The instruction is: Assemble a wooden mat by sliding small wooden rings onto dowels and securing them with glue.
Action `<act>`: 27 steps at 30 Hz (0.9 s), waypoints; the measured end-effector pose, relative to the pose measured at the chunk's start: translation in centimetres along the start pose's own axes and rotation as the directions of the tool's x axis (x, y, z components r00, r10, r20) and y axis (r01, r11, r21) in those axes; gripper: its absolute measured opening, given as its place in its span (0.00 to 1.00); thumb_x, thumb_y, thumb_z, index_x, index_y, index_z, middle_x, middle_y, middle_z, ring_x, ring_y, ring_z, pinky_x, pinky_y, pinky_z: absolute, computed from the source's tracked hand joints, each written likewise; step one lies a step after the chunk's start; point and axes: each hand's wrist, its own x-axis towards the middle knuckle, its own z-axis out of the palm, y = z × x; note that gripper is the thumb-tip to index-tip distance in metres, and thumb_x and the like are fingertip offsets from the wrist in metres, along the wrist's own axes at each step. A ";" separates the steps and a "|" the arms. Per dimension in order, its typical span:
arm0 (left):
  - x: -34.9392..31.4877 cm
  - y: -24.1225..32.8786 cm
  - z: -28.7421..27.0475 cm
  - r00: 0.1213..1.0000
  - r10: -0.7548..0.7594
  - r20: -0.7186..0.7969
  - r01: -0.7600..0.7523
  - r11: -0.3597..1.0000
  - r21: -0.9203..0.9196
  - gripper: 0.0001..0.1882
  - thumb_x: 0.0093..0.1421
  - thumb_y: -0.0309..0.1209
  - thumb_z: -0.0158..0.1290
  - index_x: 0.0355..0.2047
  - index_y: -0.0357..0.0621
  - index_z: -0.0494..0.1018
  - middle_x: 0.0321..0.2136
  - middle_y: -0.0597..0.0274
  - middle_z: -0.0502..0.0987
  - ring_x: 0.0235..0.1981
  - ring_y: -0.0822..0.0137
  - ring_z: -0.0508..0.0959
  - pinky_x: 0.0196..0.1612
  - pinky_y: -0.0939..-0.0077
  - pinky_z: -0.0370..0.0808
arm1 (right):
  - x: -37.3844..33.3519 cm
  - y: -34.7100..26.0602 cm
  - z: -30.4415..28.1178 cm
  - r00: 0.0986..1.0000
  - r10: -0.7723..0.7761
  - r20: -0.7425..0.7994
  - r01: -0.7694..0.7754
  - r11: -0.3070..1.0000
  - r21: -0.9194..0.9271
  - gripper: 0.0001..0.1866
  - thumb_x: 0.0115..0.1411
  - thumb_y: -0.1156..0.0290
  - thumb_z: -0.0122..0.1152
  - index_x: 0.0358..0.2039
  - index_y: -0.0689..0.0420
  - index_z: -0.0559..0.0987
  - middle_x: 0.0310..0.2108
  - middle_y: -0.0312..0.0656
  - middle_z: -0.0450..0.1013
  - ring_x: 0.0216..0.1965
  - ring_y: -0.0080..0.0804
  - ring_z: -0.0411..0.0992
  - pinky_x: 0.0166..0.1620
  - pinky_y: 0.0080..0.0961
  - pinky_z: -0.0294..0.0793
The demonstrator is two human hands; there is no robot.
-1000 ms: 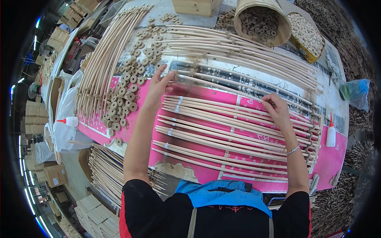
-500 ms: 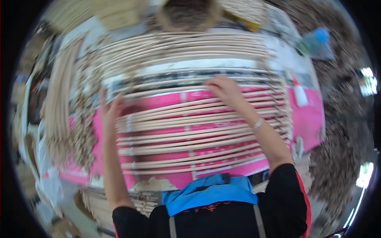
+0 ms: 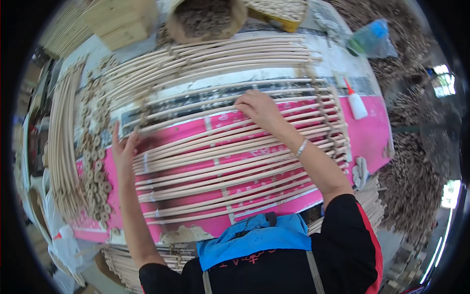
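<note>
A pale wooden stick (image 3: 191,118) is held between the pinched thumb and fingers of the right hand (image 3: 262,111), gripped partway along its length above a pink cloth (image 3: 367,130). The thumb and forefinger of the left hand (image 3: 125,152) are parted, with the stick's left end just beside the thumb; whether it is touched cannot be told.

Nearer the wearer than both sets of fingers, more sticks (image 3: 235,169) are laid out in rows on the cloth. Beyond the right fingers, another group of sticks (image 3: 235,56) is spread across the table (image 3: 338,73). Loose wooden rings (image 3: 95,169) are scattered just left of the left fingers, and past them a long bundle (image 3: 63,137) of sticks is seen. Well to the right of the right fingers, a white bottle (image 3: 357,105) with a red tip is placed. Farthest beyond the fingers, a wooden box (image 3: 117,24), a round tub (image 3: 237,14) of rings and a yellow tray (image 3: 284,23) of small pale pieces are lined up. A metal bracelet (image 3: 302,147) is worn behind the right fingers.
</note>
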 end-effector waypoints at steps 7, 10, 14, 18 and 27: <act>0.5 0.7 1.0 0.997 0.066 -0.045 -0.054 0.972 0.230 0.28 0.65 0.39 0.66 0.64 0.49 0.75 0.32 0.67 0.81 0.30 0.76 0.76 0.34 0.75 0.73 | -0.6 0.2 -1.8 0.992 0.095 0.084 -0.102 0.991 0.081 0.10 0.61 0.76 0.68 0.42 0.61 0.80 0.38 0.42 0.76 0.38 0.36 0.77 0.43 0.31 0.78; -0.3 2.3 0.6 0.872 0.489 -0.002 -0.376 0.675 0.635 0.27 0.57 0.38 0.69 0.59 0.57 0.80 0.36 0.65 0.76 0.40 0.63 0.77 0.40 0.65 0.73 | -0.4 0.0 -1.3 0.975 0.173 0.137 -0.197 0.963 0.185 0.08 0.63 0.79 0.66 0.42 0.62 0.79 0.37 0.39 0.74 0.36 0.27 0.77 0.42 0.23 0.79; -0.3 2.6 0.9 0.799 0.557 0.228 -0.533 0.480 0.697 0.26 0.54 0.38 0.69 0.55 0.57 0.82 0.45 0.67 0.77 0.51 0.58 0.74 0.53 0.57 0.68 | -0.2 -0.6 -1.2 0.977 0.195 0.090 -0.210 0.957 0.201 0.07 0.61 0.73 0.68 0.39 0.59 0.81 0.34 0.43 0.76 0.38 0.42 0.76 0.43 0.35 0.75; 0.6 1.1 1.0 0.769 0.590 0.248 -0.561 0.435 0.704 0.23 0.53 0.36 0.69 0.51 0.57 0.82 0.45 0.67 0.77 0.50 0.57 0.75 0.53 0.58 0.68 | -0.1 -0.7 -1.3 0.993 0.109 0.053 -0.111 0.993 0.045 0.07 0.61 0.69 0.69 0.38 0.56 0.82 0.34 0.40 0.74 0.39 0.42 0.75 0.44 0.37 0.73; 1.1 0.9 2.3 0.776 0.586 0.234 -0.563 0.474 0.677 0.23 0.50 0.33 0.70 0.48 0.57 0.83 0.42 0.67 0.76 0.49 0.58 0.75 0.52 0.58 0.69 | 0.0 -0.8 -1.5 0.993 -0.120 0.008 0.116 0.931 -0.345 0.05 0.62 0.66 0.67 0.36 0.50 0.85 0.36 0.34 0.73 0.43 0.37 0.71 0.47 0.36 0.67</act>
